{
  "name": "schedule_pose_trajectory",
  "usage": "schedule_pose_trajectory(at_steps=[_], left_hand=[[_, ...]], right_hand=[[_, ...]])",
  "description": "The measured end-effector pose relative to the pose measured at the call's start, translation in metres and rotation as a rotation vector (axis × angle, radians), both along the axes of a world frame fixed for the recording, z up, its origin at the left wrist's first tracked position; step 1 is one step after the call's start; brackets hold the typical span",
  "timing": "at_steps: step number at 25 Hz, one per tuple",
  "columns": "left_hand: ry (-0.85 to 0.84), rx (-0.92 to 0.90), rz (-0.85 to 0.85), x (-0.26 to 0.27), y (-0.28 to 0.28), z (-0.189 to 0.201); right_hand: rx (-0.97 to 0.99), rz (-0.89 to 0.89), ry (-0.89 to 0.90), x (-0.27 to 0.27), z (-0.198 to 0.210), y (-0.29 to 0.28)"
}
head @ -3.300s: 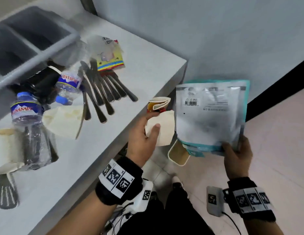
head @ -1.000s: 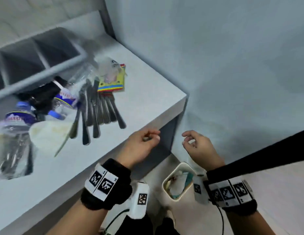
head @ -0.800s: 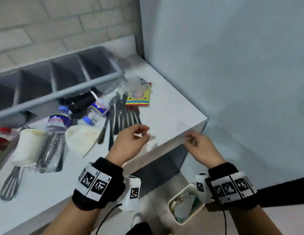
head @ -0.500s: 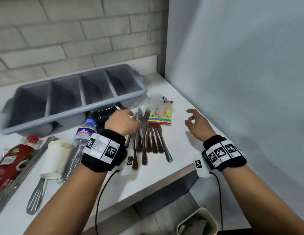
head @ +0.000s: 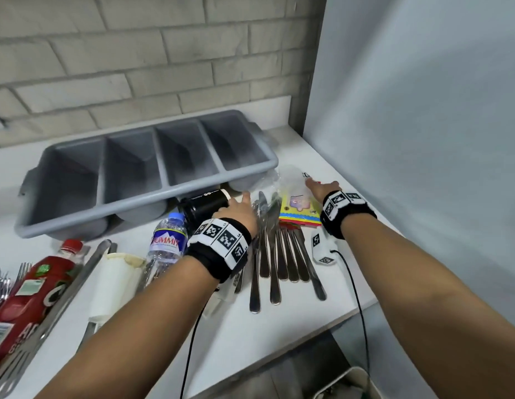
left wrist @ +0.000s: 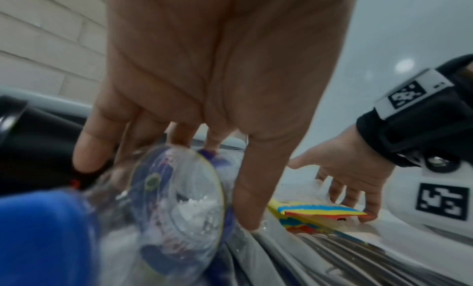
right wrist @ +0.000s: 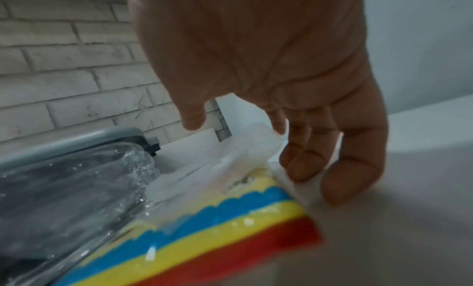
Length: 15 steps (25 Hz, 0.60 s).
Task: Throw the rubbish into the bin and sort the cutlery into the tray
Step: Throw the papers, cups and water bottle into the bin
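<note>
The grey four-compartment cutlery tray (head: 152, 194) stands at the back of the white table. My left hand (head: 237, 207) reaches down over a crushed clear water bottle (left wrist: 174, 199) with a blue label. Its fingers (left wrist: 87, 160) are spread and touch the bottle without closing. My right hand (head: 322, 188) lies on a yellow packet (head: 299, 208) with a clear blister (right wrist: 217, 164). The fingertips (right wrist: 294, 164) are at the packet's right edge and the thumb is lifted. Several knives (head: 279, 254) lie in a row between my wrists. The white bin (head: 345, 381) shows at the bottom right.
A black cup (head: 204, 204) lies on its side against the tray. To the left are an upright-labelled Summit water bottle (head: 167, 243), a white paper cup (head: 112, 280), a red bottle (head: 29, 292), forks (head: 0, 280) and long metal utensils (head: 78, 283). A wall closes off the right side.
The pouch and the paper rubbish left my hands and lie in the bin. Both hands, holding nothing, rose from the table's edge and reached forward to the bottle and the yellow packet.
</note>
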<state>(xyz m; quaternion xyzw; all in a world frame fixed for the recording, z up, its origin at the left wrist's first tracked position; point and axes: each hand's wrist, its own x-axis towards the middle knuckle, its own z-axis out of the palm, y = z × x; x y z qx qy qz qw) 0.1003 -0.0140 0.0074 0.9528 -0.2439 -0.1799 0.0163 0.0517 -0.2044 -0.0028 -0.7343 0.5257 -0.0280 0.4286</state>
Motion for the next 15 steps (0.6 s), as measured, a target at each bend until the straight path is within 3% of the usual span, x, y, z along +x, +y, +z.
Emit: schedule_pose_trajectory(at_steps=[5,9,12,15], left_hand=[[0.047,-0.029,-0.018,0.010,-0.002,-0.009],[0.105,-0.111,-0.051,0.010,0.002,0.000],[0.079,-0.330,-0.049,-0.003,0.007,0.019],[0.115,-0.550,-0.078,-0.028,0.009,0.038]], right_hand=[[-0.037,0.197,0.106,0.016,0.003,0.004],[-0.005,0.138,0.089,0.016,0.005,0.000],[0.032,-0.011,-0.105,-0.004,0.014,-0.008],[-0.004,-0.134,-0.425,-0.044,0.026,-0.008]])
